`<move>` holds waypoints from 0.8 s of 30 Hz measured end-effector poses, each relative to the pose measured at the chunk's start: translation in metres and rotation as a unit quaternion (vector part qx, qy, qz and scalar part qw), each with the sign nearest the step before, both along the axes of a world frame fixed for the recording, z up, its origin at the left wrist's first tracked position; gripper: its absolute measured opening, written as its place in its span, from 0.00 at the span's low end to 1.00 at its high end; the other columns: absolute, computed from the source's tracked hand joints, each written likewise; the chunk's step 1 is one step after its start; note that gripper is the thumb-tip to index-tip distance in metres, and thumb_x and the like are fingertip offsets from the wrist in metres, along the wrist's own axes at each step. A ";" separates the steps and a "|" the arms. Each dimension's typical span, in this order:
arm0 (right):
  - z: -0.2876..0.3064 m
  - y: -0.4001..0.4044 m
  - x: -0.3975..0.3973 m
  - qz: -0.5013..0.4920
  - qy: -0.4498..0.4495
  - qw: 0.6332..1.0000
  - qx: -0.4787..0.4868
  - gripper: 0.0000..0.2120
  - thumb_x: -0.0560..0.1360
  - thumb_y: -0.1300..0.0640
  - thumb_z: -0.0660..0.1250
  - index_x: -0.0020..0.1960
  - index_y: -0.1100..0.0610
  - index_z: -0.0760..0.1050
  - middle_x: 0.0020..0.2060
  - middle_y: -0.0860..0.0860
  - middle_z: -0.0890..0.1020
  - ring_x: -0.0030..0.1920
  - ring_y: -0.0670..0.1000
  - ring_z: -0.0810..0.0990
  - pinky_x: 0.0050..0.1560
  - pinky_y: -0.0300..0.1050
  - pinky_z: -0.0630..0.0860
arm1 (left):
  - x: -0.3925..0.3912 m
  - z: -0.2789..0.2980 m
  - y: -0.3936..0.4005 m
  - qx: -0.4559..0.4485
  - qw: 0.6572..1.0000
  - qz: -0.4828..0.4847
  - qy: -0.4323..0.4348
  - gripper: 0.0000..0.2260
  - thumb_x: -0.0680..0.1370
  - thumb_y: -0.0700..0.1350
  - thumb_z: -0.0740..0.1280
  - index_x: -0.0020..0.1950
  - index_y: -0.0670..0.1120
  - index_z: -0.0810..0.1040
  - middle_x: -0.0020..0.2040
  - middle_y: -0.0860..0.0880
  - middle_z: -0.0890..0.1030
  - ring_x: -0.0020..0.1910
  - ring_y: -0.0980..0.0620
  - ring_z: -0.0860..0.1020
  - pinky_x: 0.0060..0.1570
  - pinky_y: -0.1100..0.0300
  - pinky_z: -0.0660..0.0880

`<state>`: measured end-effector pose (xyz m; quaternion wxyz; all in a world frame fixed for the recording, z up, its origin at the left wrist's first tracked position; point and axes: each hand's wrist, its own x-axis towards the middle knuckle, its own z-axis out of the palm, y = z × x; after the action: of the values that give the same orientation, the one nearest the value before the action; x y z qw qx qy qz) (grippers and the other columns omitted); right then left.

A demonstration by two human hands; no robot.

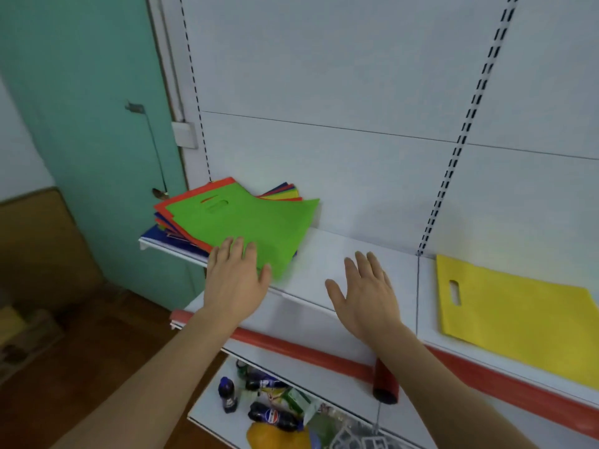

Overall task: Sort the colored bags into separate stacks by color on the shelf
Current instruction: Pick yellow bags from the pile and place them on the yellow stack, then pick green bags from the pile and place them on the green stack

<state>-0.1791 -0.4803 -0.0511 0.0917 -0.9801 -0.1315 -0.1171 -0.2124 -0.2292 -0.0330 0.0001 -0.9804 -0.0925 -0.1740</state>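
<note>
A mixed pile of flat bags lies at the left end of the white shelf (337, 257), with a green bag (246, 222) on top. Under it show an orange bag (191, 197) and blue, red and yellow edges (285, 191). One yellow bag (515, 315) lies alone on the shelf's right section. My left hand (236, 277) is flat with straight fingers, its fingertips on the green bag's near edge. My right hand (366, 296) hovers open over the bare shelf between the pile and the yellow bag, holding nothing.
A red strip (304, 353) runs along the shelf's front edge. Below it, a lower shelf holds drink bottles (272, 414) and packets. A green door (87, 124) stands at the left, and slotted uprights (466, 131) run up the white back panel.
</note>
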 end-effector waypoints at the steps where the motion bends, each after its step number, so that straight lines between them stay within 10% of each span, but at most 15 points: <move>1: -0.001 0.018 0.000 0.002 0.004 1.000 0.004 0.36 0.84 0.34 0.50 0.83 0.57 0.60 0.84 0.57 0.58 0.85 0.59 0.49 0.83 0.55 0.51 | -0.001 -0.002 0.017 0.004 1.000 0.005 0.005 0.30 0.84 0.61 0.56 0.79 0.44 0.69 0.79 0.41 0.69 0.80 0.39 0.63 0.80 0.40 0.58; 16: -0.004 0.178 0.097 0.030 0.034 0.999 -0.018 0.36 0.84 0.33 0.47 0.84 0.53 0.60 0.84 0.58 0.57 0.84 0.60 0.50 0.83 0.60 0.52 | 0.095 -0.013 0.150 0.030 0.998 -0.004 0.047 0.34 0.83 0.66 0.49 0.79 0.44 0.69 0.80 0.39 0.66 0.81 0.40 0.62 0.81 0.40 0.56; 24: -0.016 0.193 0.141 -0.019 0.026 0.999 -0.041 0.24 0.84 0.38 0.50 0.71 0.44 0.76 0.76 0.52 0.72 0.80 0.59 0.62 0.79 0.61 0.57 | 0.135 -0.035 0.171 0.076 0.991 -0.067 0.087 0.46 0.79 0.74 0.34 0.82 0.46 0.66 0.84 0.40 0.59 0.84 0.42 0.53 0.81 0.38 0.45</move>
<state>-0.0384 -0.2874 -0.0671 0.0522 -0.9881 -0.1151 -0.0881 -0.0771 -0.0577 -0.0683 0.0713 -0.9929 -0.0129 -0.0943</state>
